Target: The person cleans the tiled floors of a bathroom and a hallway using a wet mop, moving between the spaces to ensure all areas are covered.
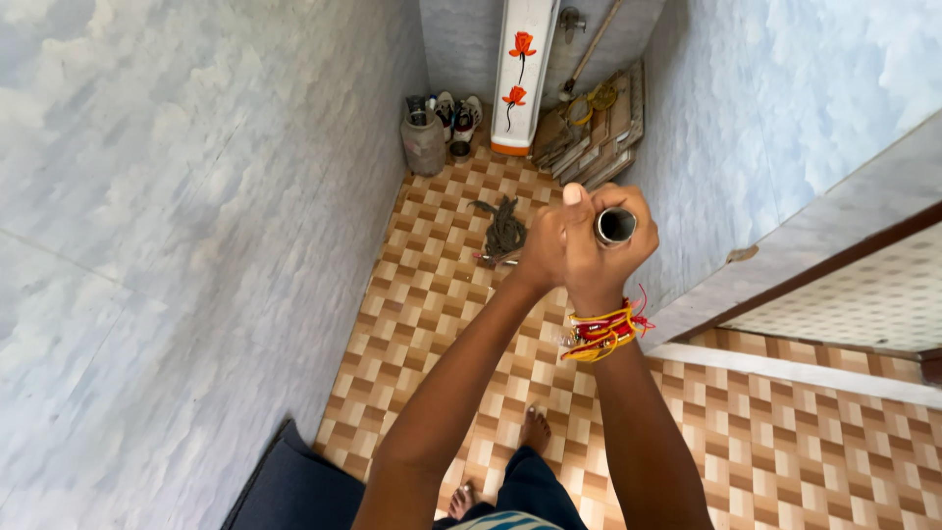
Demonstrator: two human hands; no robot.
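Note:
Both my hands grip a metal pole (pixel 615 226), whose hollow top end faces the camera. My right hand (pixel 601 257), with red and yellow thread bands on its wrist, wraps the pole just under its top. My left hand (pixel 543 247) closes on it from the left, touching the right hand. The pole runs down to a dark stringy mop head (pixel 503 232) lying on the brown checkered floor tiles (pixel 422 314); most of the shaft is hidden behind my hands.
Narrow corridor between pale blue walls. At the far end stand a white panel with orange flowers (pixel 520 74), a grey canister (pixel 423 142), shoes (pixel 459 116) and stacked boards (pixel 594 132). A doorway step (pixel 785 363) opens right. A dark mat (pixel 285 486) lies lower left.

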